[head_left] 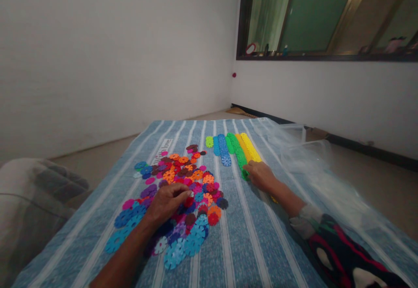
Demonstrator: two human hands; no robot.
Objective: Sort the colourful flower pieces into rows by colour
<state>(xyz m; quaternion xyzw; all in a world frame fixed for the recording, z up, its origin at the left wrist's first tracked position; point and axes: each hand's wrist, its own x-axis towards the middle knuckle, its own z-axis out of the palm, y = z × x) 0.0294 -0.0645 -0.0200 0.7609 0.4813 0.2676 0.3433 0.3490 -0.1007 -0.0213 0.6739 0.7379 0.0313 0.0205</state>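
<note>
A loose pile of notched plastic snowflake discs (176, 246) in many colours lies on the left-middle of the cloth. Over this pile is my left hand (170, 199), thumb and fingers pinched together beside a red disc (188, 201); what they hold, if anything, cannot be made out. Right of the pile, overlapping discs form rows sorted by colour. My right hand (260, 175) is closed at the near end of the long green row (237, 151), fingertips on a green disc (245, 174). Its wrist covers part of the yellow row (251, 146).
Shorter blue rows (221, 144) and a small light green row (209, 142) lie left of the green one. A striped blue cloth (235, 244) covers the surface. Clear plastic containers (307, 151) stand along the right edge. A covered shape (35, 205) is at far left.
</note>
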